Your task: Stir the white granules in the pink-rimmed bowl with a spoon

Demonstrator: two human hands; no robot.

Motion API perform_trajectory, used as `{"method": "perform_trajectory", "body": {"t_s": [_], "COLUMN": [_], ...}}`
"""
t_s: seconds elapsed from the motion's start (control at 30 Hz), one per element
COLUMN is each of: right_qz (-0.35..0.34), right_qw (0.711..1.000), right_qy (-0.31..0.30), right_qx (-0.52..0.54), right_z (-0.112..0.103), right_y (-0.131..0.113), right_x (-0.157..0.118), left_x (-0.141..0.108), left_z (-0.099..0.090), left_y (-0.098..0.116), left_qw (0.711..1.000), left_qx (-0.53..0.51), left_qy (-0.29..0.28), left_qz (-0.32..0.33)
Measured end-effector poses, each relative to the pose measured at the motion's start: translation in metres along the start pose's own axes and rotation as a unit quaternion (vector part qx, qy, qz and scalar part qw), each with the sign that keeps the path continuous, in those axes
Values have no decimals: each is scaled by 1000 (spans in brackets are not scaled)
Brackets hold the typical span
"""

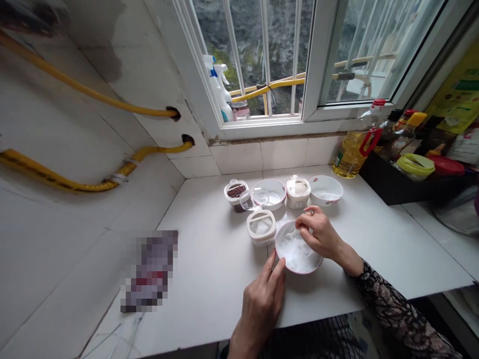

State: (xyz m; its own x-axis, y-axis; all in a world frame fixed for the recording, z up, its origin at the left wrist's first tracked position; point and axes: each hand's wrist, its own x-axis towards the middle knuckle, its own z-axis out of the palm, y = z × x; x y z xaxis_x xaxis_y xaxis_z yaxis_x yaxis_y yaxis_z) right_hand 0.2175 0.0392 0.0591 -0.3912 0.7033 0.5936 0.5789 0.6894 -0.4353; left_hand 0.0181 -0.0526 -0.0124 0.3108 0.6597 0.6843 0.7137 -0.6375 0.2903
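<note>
A white bowl (304,272) with a pinkish rim holds white, loose, powdery stuff (297,253). At its near left rim, the fingertips of my left hand (264,294) hold the bowl against the counter. My right hand (318,232), with a ring on one finger, is closed in a pinch over the bowl's far right side. What it pinches is hidden behind the fingers. Just left of the bowl stands a clear container (261,227) with a cream rim, its see-through lid (255,200) flipped up and something white inside.
Behind are a jar of dark red beans (236,192), a white bowl (269,193), a container of pale contents (298,192) and another bowl (326,189). An oil bottle (350,154) and a black condiment box (387,179) stand right. A blurred-out item (151,271) lies left.
</note>
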Motion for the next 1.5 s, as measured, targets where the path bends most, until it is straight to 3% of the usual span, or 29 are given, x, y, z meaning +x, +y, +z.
{"method": "perform_trajectory", "body": {"t_s": [0.17,0.33,0.57,0.73,0.97,1.07,1.17,1.23,1.3,1.4,1.5], "right_qz": [28,138,307,337,347,318,249,170,47,-109,-150], "right_qw": [997,981,893,863,852,862,903,948,984,992,987], "right_qy": [-30,-3,4,18,25,58,103,122,113,62,53], "right_qx": [66,135,330,376,392,390,334,242,127,-5,-33], "right_z": [2,-3,-8,-10,-9,-6,-2,1,5,8,7], "right_y": [-4,-8,-7,-2,5,3,-7,-15,-21,-24,-24], "right_x": [-1,1,6,8,8,9,10,10,10,10,10], "left_x": [-1,0,-1,0,0,0,-1,-2,-2,-1,0], "left_z": [0,0,1,0,0,1,2,2,2,2,1], "left_y": [-1,-1,-1,-1,0,-1,-1,-1,-2,-2,-1], "left_qw": [1000,1000,1000,1000,1000,1000,1000,1000,1000,1000,1000], "left_qx": [-4,-4,0,-4,-6,-1,7,8,7,6,6], "left_qy": [-5,-2,3,2,3,2,2,2,2,6,7], "left_qz": [0,-1,3,3,0,5,5,6,7,8,11]}}
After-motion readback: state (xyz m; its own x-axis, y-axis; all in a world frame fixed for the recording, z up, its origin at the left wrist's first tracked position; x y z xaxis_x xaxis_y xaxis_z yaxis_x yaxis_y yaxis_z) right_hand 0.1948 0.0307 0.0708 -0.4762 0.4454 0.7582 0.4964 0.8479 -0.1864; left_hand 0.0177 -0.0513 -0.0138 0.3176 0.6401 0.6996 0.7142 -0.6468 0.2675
